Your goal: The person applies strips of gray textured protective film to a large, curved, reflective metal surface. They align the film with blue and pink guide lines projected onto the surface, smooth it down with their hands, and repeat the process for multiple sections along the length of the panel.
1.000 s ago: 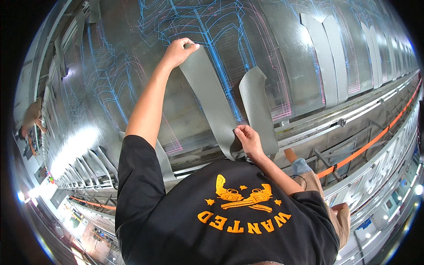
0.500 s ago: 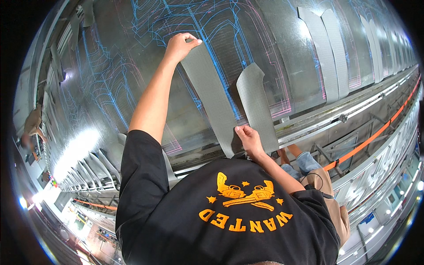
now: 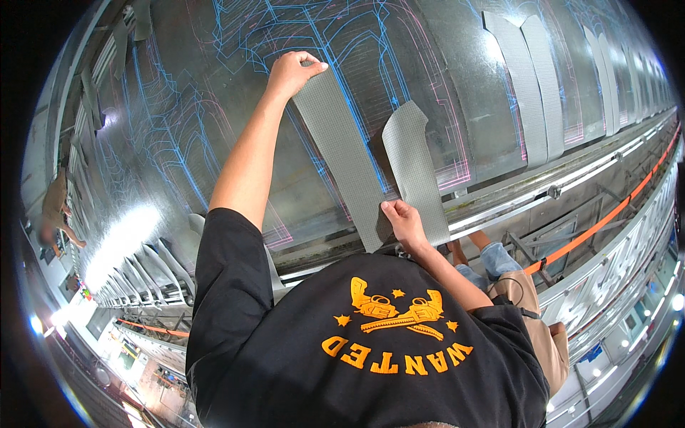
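**Both hands hold a grey fabric strip flat against a marked cutting surface**

A broad grey counter [image 3: 214, 143] fills most of the view, its surface covered with thin blue and pink pattern outlines that bend with the lens. Along its near edge runs a pale metal rail [image 3: 542, 196], and beyond that an orange line [image 3: 592, 232] crosses a metal frame.

The person's black shirt with an orange print [image 3: 371, 349] fills the lower middle of the picture.

Toward the far right of the counter lie two long grey cut pieces [image 3: 528, 78] side by side, touching along their length.

In the middle, a long grey strip [image 3: 342, 157] of woven-looking fabric lies diagonally on the counter. Just to its right lies a shorter grey piece [image 3: 414, 171] with a rounded top end; the two come together at their lower ends.

The left hand [image 3: 292, 71] reaches out at full arm's length and its grip is closed on the top end of the long grey strip, fingers curled over its corner. The right hand [image 3: 403, 221] sits close to the body at the lower ends of the pieces; its fingers are bent and pinch the fabric there, thumb on top. The strip thus stretches between the two hands, its middle bare and flat on the counter.

At the far left edge, another person's arm [image 3: 57, 207] shows, blurred.
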The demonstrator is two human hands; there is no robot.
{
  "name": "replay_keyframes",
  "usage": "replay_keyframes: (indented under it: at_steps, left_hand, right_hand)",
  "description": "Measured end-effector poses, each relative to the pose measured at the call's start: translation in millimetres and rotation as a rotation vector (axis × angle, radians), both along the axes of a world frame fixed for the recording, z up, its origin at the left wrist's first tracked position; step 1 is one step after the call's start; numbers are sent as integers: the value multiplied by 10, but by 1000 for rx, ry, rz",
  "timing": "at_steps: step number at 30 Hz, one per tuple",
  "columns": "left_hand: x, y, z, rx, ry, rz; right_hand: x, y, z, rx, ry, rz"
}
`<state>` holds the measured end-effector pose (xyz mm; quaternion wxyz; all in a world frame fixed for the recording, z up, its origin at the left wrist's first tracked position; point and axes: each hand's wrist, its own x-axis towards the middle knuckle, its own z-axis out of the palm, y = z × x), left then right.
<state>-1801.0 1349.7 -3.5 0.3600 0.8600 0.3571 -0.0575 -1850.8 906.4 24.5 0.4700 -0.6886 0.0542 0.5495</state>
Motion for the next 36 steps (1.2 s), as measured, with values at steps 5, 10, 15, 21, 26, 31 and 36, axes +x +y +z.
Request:
replay_keyframes:
  at_steps: [5,10,15,21,26,31,36]
  left_hand:
    - [10,-1,11,0,-1,6]
    - [31,-12,23,-49,2,42]
    - [25,20,-5,-38,-6,41]
    - [15,-29,-32,-45,-34,59]
    - [-11,-12,-29,-76,-35,47]
    - [12,13,-80,-46,-13,27]
    - [-1,30,-81,-70,-21,14]
  right_hand:
    - [-16,7,-26,4,-22,-19]
    - [-10,-8,-107,-33,-68,3]
    - [42,8,-119,-116,-115,73]
    - [84,53,-62,-198,-152,129]
    - [75,75,-78,-183,-147,102]
    - [61,59,-153,-196,-187,119]
    - [72,49,-161,-225,-185,137]
